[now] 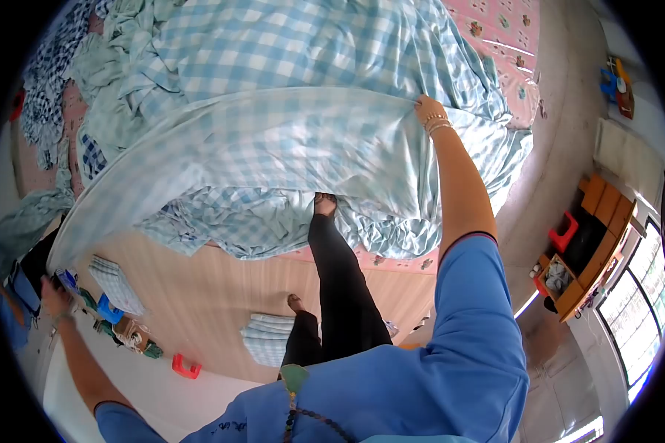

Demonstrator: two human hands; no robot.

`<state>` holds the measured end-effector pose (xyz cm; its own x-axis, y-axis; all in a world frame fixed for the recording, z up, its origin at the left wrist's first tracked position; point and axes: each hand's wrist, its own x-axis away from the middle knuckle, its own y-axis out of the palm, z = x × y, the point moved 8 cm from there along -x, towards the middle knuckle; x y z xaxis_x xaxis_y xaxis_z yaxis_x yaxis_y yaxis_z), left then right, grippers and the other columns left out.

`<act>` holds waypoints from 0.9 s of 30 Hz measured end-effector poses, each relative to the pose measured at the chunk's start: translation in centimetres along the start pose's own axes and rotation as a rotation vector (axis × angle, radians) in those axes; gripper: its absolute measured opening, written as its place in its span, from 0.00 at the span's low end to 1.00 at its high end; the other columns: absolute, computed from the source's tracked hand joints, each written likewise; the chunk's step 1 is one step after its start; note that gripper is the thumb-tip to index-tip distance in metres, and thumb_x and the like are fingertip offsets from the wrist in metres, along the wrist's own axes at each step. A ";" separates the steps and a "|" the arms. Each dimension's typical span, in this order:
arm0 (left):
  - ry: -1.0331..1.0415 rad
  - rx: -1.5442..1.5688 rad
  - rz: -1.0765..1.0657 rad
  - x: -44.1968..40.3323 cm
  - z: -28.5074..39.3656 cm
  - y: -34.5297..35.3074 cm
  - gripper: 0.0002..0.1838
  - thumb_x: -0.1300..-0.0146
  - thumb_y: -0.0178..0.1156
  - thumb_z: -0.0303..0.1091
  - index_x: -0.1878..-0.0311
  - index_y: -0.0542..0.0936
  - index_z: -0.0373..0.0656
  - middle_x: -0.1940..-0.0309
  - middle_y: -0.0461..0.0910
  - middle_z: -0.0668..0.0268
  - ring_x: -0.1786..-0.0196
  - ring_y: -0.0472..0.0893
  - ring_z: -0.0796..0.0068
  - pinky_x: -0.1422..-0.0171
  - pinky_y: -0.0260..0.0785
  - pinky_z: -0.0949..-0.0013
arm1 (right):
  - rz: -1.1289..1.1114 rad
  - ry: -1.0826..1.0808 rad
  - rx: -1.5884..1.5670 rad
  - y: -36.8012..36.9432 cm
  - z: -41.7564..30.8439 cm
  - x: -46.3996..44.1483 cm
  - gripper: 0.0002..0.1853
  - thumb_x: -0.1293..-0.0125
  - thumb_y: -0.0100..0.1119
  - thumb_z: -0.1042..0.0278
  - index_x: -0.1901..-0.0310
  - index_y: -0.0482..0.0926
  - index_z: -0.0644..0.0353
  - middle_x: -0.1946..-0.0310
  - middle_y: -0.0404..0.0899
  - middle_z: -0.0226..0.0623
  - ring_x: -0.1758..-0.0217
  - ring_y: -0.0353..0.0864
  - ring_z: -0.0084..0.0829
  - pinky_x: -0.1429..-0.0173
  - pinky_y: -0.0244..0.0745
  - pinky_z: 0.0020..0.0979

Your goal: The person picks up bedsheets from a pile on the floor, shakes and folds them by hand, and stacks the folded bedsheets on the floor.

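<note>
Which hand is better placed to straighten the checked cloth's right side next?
Probably the right hand: it grips the cloth near that side. The left hand is far off to the left.

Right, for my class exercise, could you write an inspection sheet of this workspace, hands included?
Surface: pink patterned cover under the heaped cloth; pale wood-look floor in front.
Job's things: light-blue checked cloth, its raised edge stretched across the view.
Clutter: crumpled dark checked cloth at upper left; folded checked stack on the floor; red plastic item at lower left.
Hands: right hand grips the cloth's edge; left hand is near its far end, grip too blurred to tell.
Cables: nothing seen.
Surroundings: wooden cabinet and barred window on the right.
</note>
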<state>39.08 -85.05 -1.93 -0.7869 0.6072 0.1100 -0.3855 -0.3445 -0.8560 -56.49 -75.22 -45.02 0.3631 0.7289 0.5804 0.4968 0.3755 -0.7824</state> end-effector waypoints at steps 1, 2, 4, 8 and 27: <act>0.005 0.038 -0.103 0.3 -2.8 2.4 0.19 0.44 0.49 0.47 0.53 0.69 0.47 0.69 0.70 0.71 0.75 0.68 0.84 0.76 0.60 0.79 | -0.029 0.013 0.056 -0.5 -0.3 0.8 0.13 0.43 0.45 0.61 0.61 0.73 0.58 0.65 0.75 0.50 0.59 0.74 0.46 0.56 0.69 0.38; 0.006 0.076 -0.205 0.6 -5.5 4.8 0.16 0.43 0.49 0.42 0.53 0.69 0.48 0.71 0.69 0.71 0.79 0.67 0.84 0.80 0.59 0.80 | 0.028 -0.067 0.087 -1.4 -0.5 2.1 0.12 0.43 0.45 0.60 0.63 0.73 0.58 0.66 0.75 0.48 0.59 0.74 0.45 0.57 0.69 0.40; 0.061 0.061 -0.623 8.4 -12.5 12.4 0.20 0.43 0.47 0.36 0.46 0.65 0.49 0.66 0.71 0.69 0.70 0.73 0.75 0.73 0.68 0.77 | 0.117 -0.054 0.341 -4.1 -1.8 6.7 0.11 0.44 0.46 0.59 0.67 0.74 0.55 0.66 0.74 0.41 0.58 0.72 0.40 0.60 0.69 0.44; -0.246 0.013 -1.508 38.3 -15.1 22.9 0.20 0.41 0.45 0.37 0.45 0.65 0.45 0.58 0.71 0.66 0.60 0.74 0.74 0.59 0.69 0.69 | 0.040 -0.417 0.288 -1.6 -1.0 17.7 0.10 0.45 0.46 0.66 0.65 0.75 0.56 0.59 0.74 0.39 0.52 0.71 0.36 0.51 0.61 0.52; 0.114 1.260 -1.244 48.2 -2.6 -10.2 0.22 0.40 0.44 0.48 0.48 0.66 0.43 0.57 0.73 0.65 0.56 0.73 0.69 0.53 0.65 0.61 | -0.269 -2.131 -0.034 -12.6 -44.8 97.3 0.11 0.53 0.48 0.73 0.65 0.69 0.64 0.67 0.69 0.37 0.66 0.72 0.33 0.69 0.70 0.29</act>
<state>6.35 -50.42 10.81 0.2446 0.9365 0.2513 -0.8166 0.0592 0.5742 7.88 -34.72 31.44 -0.8957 0.0499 -0.4419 0.3908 0.5625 -0.7286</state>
